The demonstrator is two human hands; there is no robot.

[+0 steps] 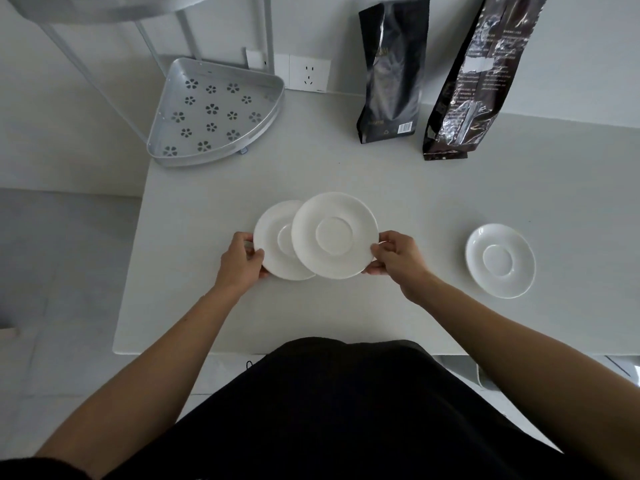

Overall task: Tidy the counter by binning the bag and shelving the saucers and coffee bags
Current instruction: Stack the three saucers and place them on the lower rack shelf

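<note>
Two white saucers overlap at the middle of the counter. My left hand [241,261] grips the left edge of the lower saucer [273,251]. My right hand [394,258] pinches the right edge of the upper saucer [334,235], which lies partly over the lower one. A third white saucer [500,260] rests alone on the counter to the right. Two dark coffee bags stand at the back against the wall: a matt black bag [393,69] and a taller glossy brown bag [474,81] to its right.
A silver corner shelf [214,109] with flower-shaped holes sits at the counter's back left, a higher tier [114,6] above it on thin posts. Wall sockets [304,72] lie behind. The white counter [346,174] ends at the left, with grey floor beyond.
</note>
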